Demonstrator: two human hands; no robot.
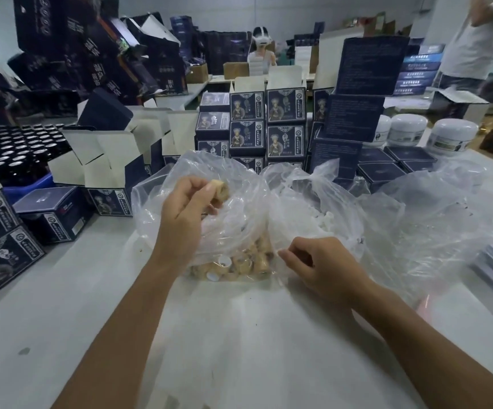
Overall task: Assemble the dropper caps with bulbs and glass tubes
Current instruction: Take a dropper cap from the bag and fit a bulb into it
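Note:
My left hand [184, 206] is raised above a clear plastic bag [209, 178] and pinches one tan dropper cap [221, 189] between thumb and fingers. In the bottom of that bag lie several more tan caps [248, 265]. My right hand [319, 262] rests on the table with curled fingers and pinches the bag's edge. A second clear bag [313, 190], just to the right, holds several white rubber bulbs [326, 221]. I see no glass tubes.
Dark printed boxes [268, 125] are stacked behind the bags, with more at the left [53, 214]. A blue tray of dark bottles [18, 149] stands far left. White jars [451, 135] sit at the back right. Another crumpled clear bag [446, 219] lies right. People are in the background.

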